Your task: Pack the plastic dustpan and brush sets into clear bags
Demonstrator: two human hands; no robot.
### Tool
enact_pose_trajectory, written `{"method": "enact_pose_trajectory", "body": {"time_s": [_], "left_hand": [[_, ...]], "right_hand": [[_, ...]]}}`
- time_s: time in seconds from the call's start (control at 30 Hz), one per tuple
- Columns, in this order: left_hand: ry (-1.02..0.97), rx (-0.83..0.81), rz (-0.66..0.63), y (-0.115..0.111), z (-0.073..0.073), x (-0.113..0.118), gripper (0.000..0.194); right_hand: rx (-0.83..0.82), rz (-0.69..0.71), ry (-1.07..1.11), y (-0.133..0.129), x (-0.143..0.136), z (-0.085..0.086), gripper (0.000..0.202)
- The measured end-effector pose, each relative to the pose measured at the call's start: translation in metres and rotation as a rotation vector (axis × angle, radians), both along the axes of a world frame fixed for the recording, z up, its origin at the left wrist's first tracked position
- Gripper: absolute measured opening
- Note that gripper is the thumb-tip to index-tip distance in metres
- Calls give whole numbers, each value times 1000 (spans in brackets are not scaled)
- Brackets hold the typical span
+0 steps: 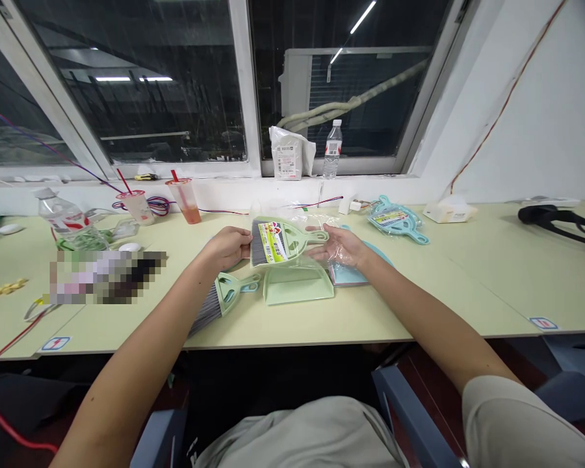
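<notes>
Above the table I hold a pale green hand brush and dustpan set (pixel 291 239) in a clear plastic bag, its grey bristles and a yellow-red label facing up. My left hand (pixel 230 248) is closed on the bristle end at the left. At the handle end, my right hand (pixel 344 246) grips the set through the crinkled bag, with part of its fingers behind the plastic. Beneath it a light green dustpan (pixel 299 292) lies on the table. To the left lie green brushes (pixel 227 294) with grey bristles. Light blue dustpans (pixel 347 275) rest partly under my right hand.
A bagged blue brush set (pixel 397 220) lies at the back right, near a tissue pack (pixel 450 210). Two drink cups (pixel 184 201) and a large water bottle (pixel 71 220) stand at the left. A small bottle (pixel 332 151) and white package (pixel 288 155) are on the windowsill.
</notes>
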State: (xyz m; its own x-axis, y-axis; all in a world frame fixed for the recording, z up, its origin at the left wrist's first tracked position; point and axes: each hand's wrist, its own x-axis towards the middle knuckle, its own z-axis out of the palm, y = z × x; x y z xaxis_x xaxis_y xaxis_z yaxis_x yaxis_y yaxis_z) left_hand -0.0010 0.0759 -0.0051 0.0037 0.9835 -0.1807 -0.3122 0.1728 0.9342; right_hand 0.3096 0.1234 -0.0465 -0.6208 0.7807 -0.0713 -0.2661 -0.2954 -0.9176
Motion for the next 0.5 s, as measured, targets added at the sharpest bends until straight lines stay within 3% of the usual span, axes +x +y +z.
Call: {"method": "enact_pose_trajectory", "body": {"time_s": [0.13, 0.5], "left_hand": [[50, -31, -89, 1, 2, 8, 22], [-96, -73, -205, 7, -9, 13, 27]], "right_hand": [[-61, -38, 39, 1, 0, -2, 41], [-114, -160, 114, -4, 1, -1, 34]]}}
